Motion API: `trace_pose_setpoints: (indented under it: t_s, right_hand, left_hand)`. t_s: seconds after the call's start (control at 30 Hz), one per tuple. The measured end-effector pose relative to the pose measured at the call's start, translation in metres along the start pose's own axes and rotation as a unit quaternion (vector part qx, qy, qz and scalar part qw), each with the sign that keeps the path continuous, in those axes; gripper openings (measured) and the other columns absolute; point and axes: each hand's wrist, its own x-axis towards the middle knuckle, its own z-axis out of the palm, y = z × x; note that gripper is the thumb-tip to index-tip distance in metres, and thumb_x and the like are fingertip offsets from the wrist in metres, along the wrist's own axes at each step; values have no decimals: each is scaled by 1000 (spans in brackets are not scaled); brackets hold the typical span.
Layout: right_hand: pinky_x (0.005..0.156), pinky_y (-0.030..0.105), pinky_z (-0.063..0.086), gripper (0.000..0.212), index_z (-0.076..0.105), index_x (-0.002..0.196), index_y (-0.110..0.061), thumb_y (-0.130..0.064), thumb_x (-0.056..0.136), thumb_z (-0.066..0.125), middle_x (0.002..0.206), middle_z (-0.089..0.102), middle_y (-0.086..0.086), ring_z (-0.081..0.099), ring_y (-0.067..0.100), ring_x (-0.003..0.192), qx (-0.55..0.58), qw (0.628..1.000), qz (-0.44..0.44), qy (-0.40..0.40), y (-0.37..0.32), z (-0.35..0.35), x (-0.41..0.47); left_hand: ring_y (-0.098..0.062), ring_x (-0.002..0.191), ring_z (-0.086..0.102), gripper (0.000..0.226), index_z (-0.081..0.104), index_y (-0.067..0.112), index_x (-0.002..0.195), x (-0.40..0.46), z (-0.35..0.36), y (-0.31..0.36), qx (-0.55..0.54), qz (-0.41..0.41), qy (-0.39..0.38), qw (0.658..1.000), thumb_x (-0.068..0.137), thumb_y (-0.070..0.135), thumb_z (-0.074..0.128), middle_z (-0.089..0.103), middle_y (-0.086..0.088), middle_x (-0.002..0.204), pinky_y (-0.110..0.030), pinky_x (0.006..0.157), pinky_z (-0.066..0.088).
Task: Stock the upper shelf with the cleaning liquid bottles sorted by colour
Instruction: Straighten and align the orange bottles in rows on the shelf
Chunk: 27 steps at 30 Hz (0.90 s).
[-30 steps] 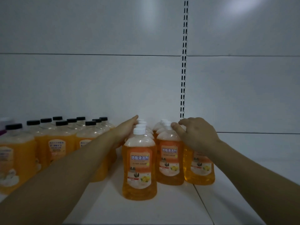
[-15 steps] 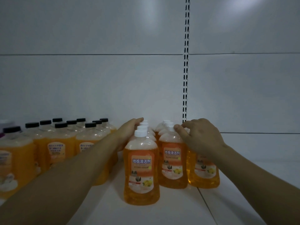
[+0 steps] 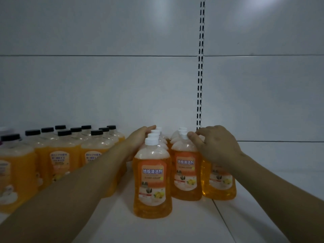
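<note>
The left hand (image 3: 140, 143), grip spread flat, presses the white-capped bottles (image 3: 152, 181) from nine o'clock; the right hand (image 3: 218, 147) curls over their three o'clock row. Uneven squeezing could topple the front bottle.

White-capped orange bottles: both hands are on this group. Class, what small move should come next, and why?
Probably press both hands gently inward to square the group. The left hand lies flat along the left row of white-capped bottles and the right hand curls over the right-hand bottle, so they bracket the group. A gap separates it from the black-capped bottles.
</note>
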Motion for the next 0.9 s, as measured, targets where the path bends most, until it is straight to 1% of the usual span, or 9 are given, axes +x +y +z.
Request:
trace_pose_setpoints:
  t_s: [0.07, 0.13, 0.17, 0.23, 0.33, 0.43, 0.53, 0.73, 0.9]
  right_hand:
    - [80, 34, 47, 61, 68, 111, -20, -63, 93, 29, 102, 67, 1, 56, 19, 99, 12, 1000, 2, -3, -1, -1, 0]
    - [84, 34, 44, 61, 64, 120, -18, -63, 93, 34, 117, 64, 3, 56, 21, 108, 32, 999, 13, -6, -1, -4, 1]
    - [86, 35, 44, 62, 62, 123, -18, -64, 93, 35, 122, 63, 4, 55, 21, 112, 36, 999, 19, -7, -2, -6, 1]
    - [88, 37, 44, 63, 61, 125, -19, -65, 93, 32, 123, 61, 4, 53, 21, 114, 15, 999, 25, -13, -4, -7, -1]
    - [88, 39, 43, 62, 61, 121, -21, -64, 94, 24, 121, 61, 4, 50, 23, 114, -55, 998, 26, -13, -8, -6, -4]
    - [87, 38, 43, 59, 60, 119, -20, -61, 96, 24, 122, 59, 5, 48, 23, 115, -43, 999, 26, -3, -10, -4, -7]
    - [90, 38, 42, 57, 55, 127, -19, -60, 96, 30, 129, 55, 4, 44, 22, 121, -8, 1000, 16, -1, -7, -7, -11]
    - [100, 44, 40, 75, 29, 147, -19, -64, 89, 46, 150, 31, 8, 36, 29, 133, 79, 995, 68, 8, 8, -3, -27]
    - [101, 42, 40, 95, 15, 151, -22, -57, 79, 68, 153, 25, 7, 38, 29, 134, 213, 968, 136, 14, 26, 3, -37]
  left_hand:
    - [-2, 57, 65, 24, 60, 19, 107, -7, -3, -3, 10, 10, -5, 1000, 100, 26, 38, 64, -2, 88, -12, 51, 46]
    - [-12, 102, 63, 39, 55, 22, 126, -10, -9, -6, -5, 12, -6, 1000, 97, 40, 36, 60, -6, 123, -27, 88, 48]
    - [-18, 121, 52, 45, 51, 27, 133, -12, -13, -6, 2, 20, -6, 1000, 97, 46, 32, 49, -4, 140, -39, 104, 39]
    - [-20, 135, 36, 53, 46, 32, 137, -25, -16, -3, 25, 35, -17, 999, 96, 57, 23, 38, 3, 149, -49, 114, 24]
    - [-17, 133, 38, 58, 45, 34, 139, -50, -11, 3, 56, 52, -36, 996, 94, 62, 20, 39, 6, 147, -37, 109, 29]
    - [-11, 111, 52, 50, 38, 40, 141, -74, -3, -1, 110, 80, -16, 991, 93, 57, 34, 45, 7, 136, -26, 89, 45]
    - [-9, 95, 62, 59, 31, 41, 143, -87, 4, -11, 96, 112, 9, 989, 89, 44, 55, 53, 7, 123, -31, 80, 55]
    - [-10, 98, 59, 75, 33, 35, 141, -100, 16, -26, 131, 150, 112, 973, 78, 35, 73, 52, 9, 123, -31, 77, 56]
    - [-13, 102, 50, 97, 19, 37, 144, -111, 28, -41, 77, 105, 130, 983, 70, 28, 80, 41, 11, 119, -24, 70, 49]
